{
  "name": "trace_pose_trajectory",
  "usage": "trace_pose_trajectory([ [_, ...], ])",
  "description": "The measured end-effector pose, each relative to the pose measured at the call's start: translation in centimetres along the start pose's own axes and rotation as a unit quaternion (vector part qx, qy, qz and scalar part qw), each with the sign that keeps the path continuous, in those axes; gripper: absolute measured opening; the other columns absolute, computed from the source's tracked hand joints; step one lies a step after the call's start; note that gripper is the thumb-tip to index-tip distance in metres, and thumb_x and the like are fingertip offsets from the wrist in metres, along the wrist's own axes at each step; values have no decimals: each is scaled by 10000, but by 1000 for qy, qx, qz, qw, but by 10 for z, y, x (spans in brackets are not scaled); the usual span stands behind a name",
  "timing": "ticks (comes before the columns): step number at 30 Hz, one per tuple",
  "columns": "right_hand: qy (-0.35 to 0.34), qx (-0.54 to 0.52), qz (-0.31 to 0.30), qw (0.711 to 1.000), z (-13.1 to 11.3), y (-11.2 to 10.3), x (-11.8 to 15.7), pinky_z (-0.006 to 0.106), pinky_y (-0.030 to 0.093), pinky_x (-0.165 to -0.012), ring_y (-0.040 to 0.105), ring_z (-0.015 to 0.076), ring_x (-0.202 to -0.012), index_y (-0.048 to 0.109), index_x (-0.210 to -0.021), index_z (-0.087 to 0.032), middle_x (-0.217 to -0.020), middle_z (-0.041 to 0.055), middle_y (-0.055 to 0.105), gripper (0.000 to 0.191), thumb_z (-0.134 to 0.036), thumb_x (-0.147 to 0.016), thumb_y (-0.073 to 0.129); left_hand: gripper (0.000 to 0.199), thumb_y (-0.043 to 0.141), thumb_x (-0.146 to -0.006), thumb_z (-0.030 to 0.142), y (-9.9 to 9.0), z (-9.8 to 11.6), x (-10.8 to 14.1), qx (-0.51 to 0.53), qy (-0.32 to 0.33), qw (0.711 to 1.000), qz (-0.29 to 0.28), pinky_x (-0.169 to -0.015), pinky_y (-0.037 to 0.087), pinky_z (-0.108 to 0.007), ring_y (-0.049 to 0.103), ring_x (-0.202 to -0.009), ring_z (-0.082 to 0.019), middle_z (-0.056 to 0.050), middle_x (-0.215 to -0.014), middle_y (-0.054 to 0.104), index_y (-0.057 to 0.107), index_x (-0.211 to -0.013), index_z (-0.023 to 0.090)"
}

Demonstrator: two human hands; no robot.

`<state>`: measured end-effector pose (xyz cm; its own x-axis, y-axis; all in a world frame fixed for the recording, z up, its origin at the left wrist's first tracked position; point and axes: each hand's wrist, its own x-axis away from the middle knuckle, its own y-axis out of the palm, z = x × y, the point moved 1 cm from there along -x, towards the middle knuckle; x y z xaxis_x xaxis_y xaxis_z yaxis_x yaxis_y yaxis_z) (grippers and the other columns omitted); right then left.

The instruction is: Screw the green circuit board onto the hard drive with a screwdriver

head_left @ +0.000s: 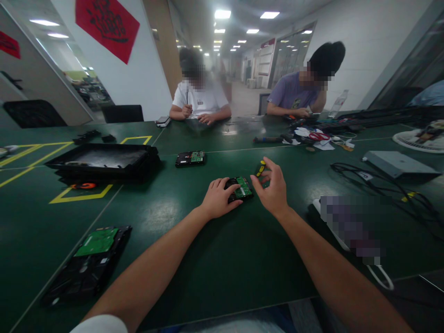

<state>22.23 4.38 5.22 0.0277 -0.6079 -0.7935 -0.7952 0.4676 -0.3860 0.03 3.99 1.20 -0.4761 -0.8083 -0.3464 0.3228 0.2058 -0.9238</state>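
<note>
In the head view my left hand (220, 198) lies over a black hard drive with a green circuit board (244, 187), gripping its left side with fingers behind and thumb in front. My right hand (272, 189) is just right of the drive, its thumb and fingers around a small black and yellow screwdriver (260, 169). The screwdriver's shaft cannot be made out. A second hard drive (190, 158) lies farther back to the left. Nearer me on the left lies a black drive assembly (83, 263) with a green board.
Black trays (104, 159) are stacked at left, an orange-handled tool (84, 186) before them. On the right lie a phone (347, 226), black cables (367, 178) and a grey box (400, 164). Two people sit across the green table (208, 259), near scattered tools and red-handled scissors (319, 136).
</note>
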Motion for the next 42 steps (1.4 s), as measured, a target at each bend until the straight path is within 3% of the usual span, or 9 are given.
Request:
trace_pose_trajectory([
  [7, -15, -23, -11, 1000, -2, 0, 0, 462, 651, -856, 696, 224, -926, 381, -1564, -291, -1347, 133, 579, 619, -284, -987, 604, 629, 619, -918, 651, 0, 0, 0, -1, 0, 1000, -3, -1122, 379, -590, 431, -1384, -392, -136, -1531, 470, 597, -1459, 331],
  [12, -11, -1, 10, 1000, -1, 0, 0, 434, 646, -771, 663, 192, -806, 425, -1525, -287, -1329, 126, 581, 634, -284, -943, 676, 629, 620, -918, 649, 0, -1, 0, 0, 3, 1000, 3, -1120, 377, -596, 437, -1375, -398, -147, -1532, 466, 603, -1454, 320],
  [18, -13, -22, -6, 1000, 2, -1, -1, 443, 634, -827, 678, 214, -911, 418, -1528, -297, -1346, 123, 573, 600, -235, -962, 608, 631, 593, -927, 666, 0, 0, 0, -9, 3, 1000, 0, -1113, 386, -592, 440, -1373, -401, -154, -1527, 469, 609, -1451, 315],
  [23, -11, -6, 10, 1000, 0, -3, -3, 464, 636, -784, 640, 201, -802, 451, -1492, -291, -1272, 115, 571, 602, -283, -934, 676, 630, 590, -931, 661, 0, -1, 0, -9, 6, 1000, 1, -1119, 385, -581, 441, -1374, -396, -155, -1526, 467, 604, -1456, 312],
  [28, -14, -24, -4, 1000, -1, -2, -2, 468, 640, -824, 672, 228, -904, 427, -1515, -288, -1322, 130, 566, 588, -252, -961, 621, 634, 594, -927, 664, 1, -1, 0, -10, 6, 1000, 6, -1117, 384, -584, 441, -1374, -400, -160, -1524, 466, 608, -1453, 311],
  [34, -7, -22, 8, 1000, 1, -1, -1, 435, 649, -768, 664, 206, -854, 444, -1490, -292, -1315, 122, 563, 596, -290, -941, 676, 627, 593, -930, 659, 0, 0, 0, -14, 8, 1000, 6, -1109, 393, -584, 444, -1371, -399, -157, -1520, 471, 608, -1452, 312],
  [42, 1, -37, -11, 999, 2, 0, 0, 460, 644, -838, 686, 228, -923, 401, -1536, -307, -1292, 113, 601, 615, -266, -971, 641, 632, 592, -929, 663, 0, -1, 0, -11, 5, 1000, 2, -1115, 386, -591, 441, -1377, -398, -151, -1532, 464, 602, -1458, 318],
])
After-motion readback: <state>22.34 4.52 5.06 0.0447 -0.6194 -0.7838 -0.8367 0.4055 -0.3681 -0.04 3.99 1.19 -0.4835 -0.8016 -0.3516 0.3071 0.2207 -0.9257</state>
